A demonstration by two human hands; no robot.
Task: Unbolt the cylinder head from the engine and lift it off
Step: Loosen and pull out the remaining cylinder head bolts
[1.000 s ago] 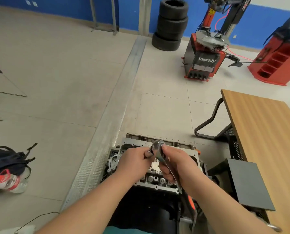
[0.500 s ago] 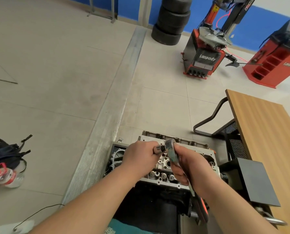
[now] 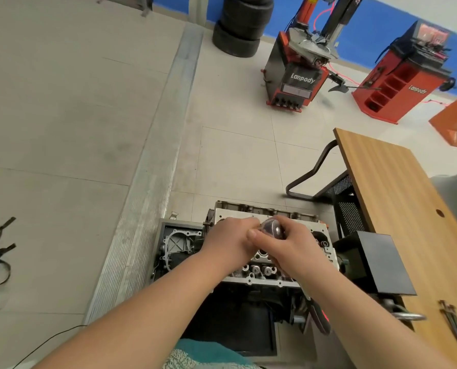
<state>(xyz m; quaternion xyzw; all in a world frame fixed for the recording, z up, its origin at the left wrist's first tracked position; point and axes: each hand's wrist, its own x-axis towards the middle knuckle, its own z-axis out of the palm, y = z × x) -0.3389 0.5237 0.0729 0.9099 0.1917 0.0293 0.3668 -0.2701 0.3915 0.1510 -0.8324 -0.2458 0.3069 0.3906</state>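
Down low at centre, grey cast-metal cylinder head (image 3: 259, 265) sitting bolted atop the dark engine block (image 3: 238, 310), on the pale tiled floor (image 3: 235, 161). Both hands meeting just above it: right hand (image 3: 288, 251) wrapped around the shiny steel ratchet wrench (image 3: 272, 229) near its rounded head, red-and-black handle end poking out below the forearm; left hand (image 3: 230, 241) curled against the ratchet head, thumb side touching the right thumb, what it pinches hidden. Just right of the engine, a brown wooden table (image 3: 397, 209). Farther back, stacked black tyres (image 3: 240, 25) and a red-and-black tyre-changing machine (image 3: 299, 73).
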